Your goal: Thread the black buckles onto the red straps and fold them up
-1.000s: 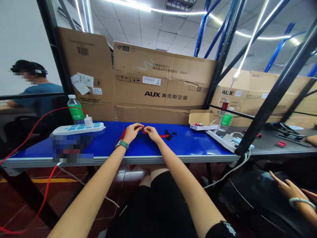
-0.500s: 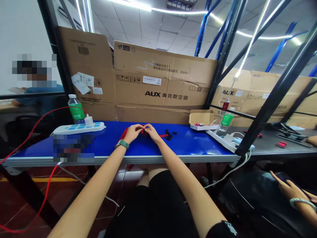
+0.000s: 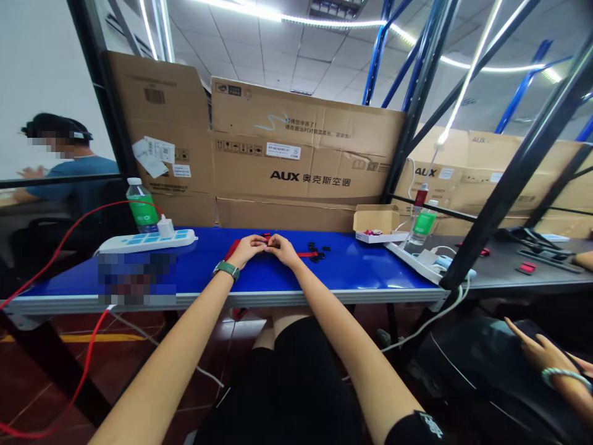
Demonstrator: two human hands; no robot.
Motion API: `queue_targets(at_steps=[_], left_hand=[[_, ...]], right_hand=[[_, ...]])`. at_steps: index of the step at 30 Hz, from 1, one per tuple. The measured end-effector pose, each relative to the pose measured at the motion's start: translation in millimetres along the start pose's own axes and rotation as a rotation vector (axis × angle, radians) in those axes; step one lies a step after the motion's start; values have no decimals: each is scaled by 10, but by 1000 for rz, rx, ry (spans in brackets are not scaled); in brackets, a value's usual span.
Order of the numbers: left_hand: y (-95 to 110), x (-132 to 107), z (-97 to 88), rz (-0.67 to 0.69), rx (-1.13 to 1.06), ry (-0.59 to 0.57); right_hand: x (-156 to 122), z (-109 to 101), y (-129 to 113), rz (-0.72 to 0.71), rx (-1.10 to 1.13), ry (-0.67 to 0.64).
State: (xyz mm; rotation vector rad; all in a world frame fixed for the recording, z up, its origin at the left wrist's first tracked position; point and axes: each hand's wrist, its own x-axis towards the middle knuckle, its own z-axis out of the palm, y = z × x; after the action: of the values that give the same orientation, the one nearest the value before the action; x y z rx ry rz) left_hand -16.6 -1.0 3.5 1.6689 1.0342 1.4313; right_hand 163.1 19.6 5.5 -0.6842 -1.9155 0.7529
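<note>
My left hand [image 3: 248,248] and my right hand [image 3: 280,248] meet at their fingertips over the middle of the blue table [image 3: 194,278]. Both are closed in a pinch on a red strap [image 3: 230,249] that runs out to the left and right of them. What else the fingers pinch is too small to make out. A green watch sits on my left wrist. Several small black parts [image 3: 316,253] lie just right of my right hand.
A white power strip [image 3: 147,240] and a green-labelled bottle [image 3: 141,204] stand at the left. An open cardboard box [image 3: 376,225], bottles and another power strip [image 3: 417,259] sit at the right. Cardboard cartons wall the back. Another person's hand [image 3: 540,352] is at lower right.
My hands have drawn closer together until the fingertips touch, and have dropped slightly toward the table. The person at far left has raised a hand.
</note>
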Motion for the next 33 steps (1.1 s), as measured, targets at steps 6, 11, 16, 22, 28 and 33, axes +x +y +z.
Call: queue_targets(at_steps=[6, 11, 16, 22, 28, 33], left_hand=[[-12, 22, 1, -26, 76, 63], [-7, 29, 36, -43, 42, 40], [-22, 37, 24, -5, 82, 50], [-37, 60, 5, -32, 94, 101], [-22, 55, 11, -20, 101, 148], [-11, 33, 24, 6, 105, 80]], right_hand=[[64, -19, 3, -46, -7, 109], [81, -3, 54, -15, 70, 116], [73, 13, 145, 37, -10, 42], [64, 24, 115, 18, -43, 81], [51, 26, 44, 125, 71, 161], [4, 28, 4, 176, 20, 127]])
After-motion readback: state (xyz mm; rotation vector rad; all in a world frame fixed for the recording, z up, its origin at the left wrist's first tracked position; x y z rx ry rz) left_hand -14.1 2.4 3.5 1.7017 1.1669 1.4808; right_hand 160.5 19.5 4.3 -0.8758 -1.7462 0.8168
